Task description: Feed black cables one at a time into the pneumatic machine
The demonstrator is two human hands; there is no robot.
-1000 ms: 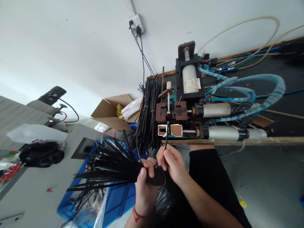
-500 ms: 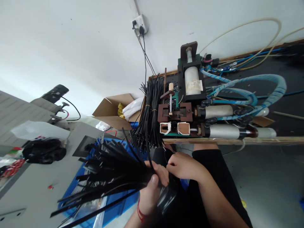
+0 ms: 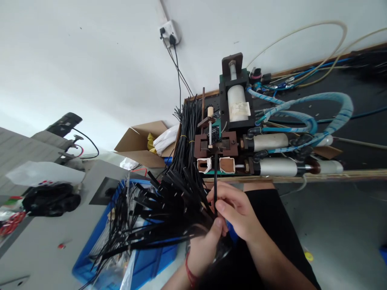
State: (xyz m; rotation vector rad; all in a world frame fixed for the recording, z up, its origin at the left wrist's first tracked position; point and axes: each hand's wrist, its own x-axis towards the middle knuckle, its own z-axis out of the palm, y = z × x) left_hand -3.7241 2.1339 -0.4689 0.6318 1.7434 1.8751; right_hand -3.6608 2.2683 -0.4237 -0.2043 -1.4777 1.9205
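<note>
My left hand (image 3: 205, 245) grips a thick fanned bunch of black cable pieces (image 3: 157, 209) that spreads out to the left over a blue crate (image 3: 145, 257). My right hand (image 3: 236, 209) pinches a single black cable piece (image 3: 215, 181) and holds it upright. Its top end reaches the gap between the two white-rimmed blocks at the front of the small pneumatic machine (image 3: 216, 149) on the bench. A tied bundle of black cables (image 3: 187, 137) lies on the bench just left of the machine.
Blue and beige air hoses (image 3: 317, 112) loop over the black bench top to the right. An open cardboard box (image 3: 142, 141) stands behind the crate. A grey machine with a black bag (image 3: 48, 197) sits at the left. A wall socket (image 3: 167, 30) is above.
My right hand pulled one cable out of the bunch and raised it to the machine's front slot. The bunch in my left hand tilted upward and shifted right.
</note>
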